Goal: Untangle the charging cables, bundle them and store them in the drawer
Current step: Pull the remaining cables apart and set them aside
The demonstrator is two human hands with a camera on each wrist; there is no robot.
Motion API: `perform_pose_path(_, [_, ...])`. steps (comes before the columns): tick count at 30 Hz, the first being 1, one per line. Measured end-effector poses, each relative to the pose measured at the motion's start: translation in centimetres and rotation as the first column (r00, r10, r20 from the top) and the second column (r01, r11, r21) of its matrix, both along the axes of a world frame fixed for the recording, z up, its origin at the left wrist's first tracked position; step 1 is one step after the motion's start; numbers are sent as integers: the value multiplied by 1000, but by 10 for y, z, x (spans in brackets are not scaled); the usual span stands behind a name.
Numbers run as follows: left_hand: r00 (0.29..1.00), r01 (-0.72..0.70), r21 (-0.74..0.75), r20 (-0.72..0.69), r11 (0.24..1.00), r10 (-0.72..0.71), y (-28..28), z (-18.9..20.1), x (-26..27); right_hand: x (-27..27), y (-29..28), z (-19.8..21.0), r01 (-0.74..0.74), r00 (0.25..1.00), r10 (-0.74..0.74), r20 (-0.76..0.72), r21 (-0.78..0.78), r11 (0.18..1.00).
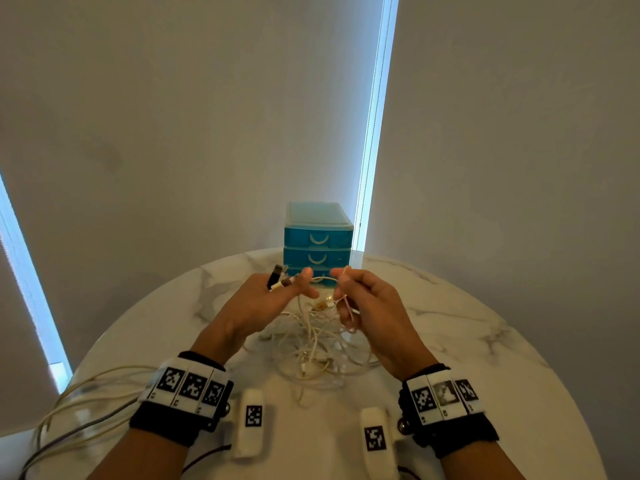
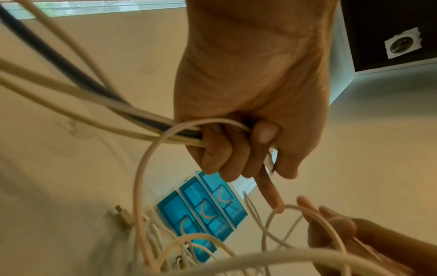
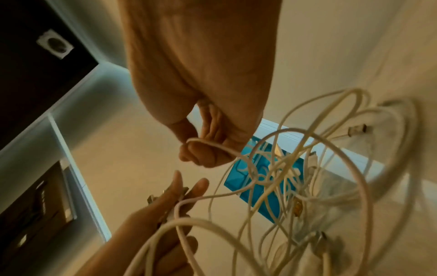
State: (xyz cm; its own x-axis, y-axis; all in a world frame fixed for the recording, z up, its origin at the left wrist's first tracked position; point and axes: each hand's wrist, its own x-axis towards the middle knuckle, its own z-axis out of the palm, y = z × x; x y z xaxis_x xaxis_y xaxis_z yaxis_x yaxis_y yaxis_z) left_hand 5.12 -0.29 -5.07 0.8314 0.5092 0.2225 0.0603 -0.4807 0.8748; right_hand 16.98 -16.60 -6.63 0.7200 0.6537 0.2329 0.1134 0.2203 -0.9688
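Tangled thin white charging cables (image 1: pixel 311 344): light, floppy; left hand (image 1: pixel 266 299) gripped plug ends, right hand (image 1: pixel 363 299) pinched one strand; best taken nr plugs.

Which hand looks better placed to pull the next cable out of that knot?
Probably the right hand: it pinches just one white cable leading into the tangle, while the left hand already grips several cable ends.

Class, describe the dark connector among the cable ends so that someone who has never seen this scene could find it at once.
Start at the round marble table with the blue drawer unit at its far edge. In front of the unit, the left hand grips several cable ends that stick up past its fingers. The dark connector is the black, blocky plug there; the ends beside it are pale.
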Motion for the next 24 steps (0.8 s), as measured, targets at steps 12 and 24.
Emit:
perform_pose_path(12, [985, -27, -82, 165, 996, 40, -8, 11, -7, 1, 3, -2, 160, 972, -150, 181, -41, 986])
perform_pose_path(24, [803, -126, -401, 496, 907, 330, 17, 5, -1, 15, 14, -28, 7, 1000, 2, 23, -354, 935])
